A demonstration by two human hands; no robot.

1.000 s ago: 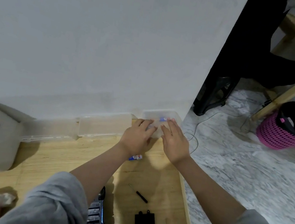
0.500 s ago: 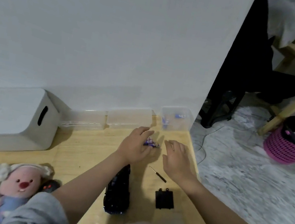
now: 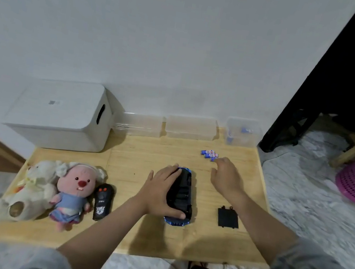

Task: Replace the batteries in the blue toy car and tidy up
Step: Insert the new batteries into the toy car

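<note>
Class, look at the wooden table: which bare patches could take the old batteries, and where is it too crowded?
Bare wood lies between the white box and the toy car, below the clear boxes; also along the near edge in front of the car and black cover. Crowded: the left corner with plush toys and remote, and around the batteries by the right hand.

Bare light wooden tabletop [image 3: 140, 151] lies open left of the upturned blue toy car [image 3: 181, 196]; clear plastic boxes [image 3: 190, 127] and a white storage bin [image 3: 62, 115] block the far edge.
</note>
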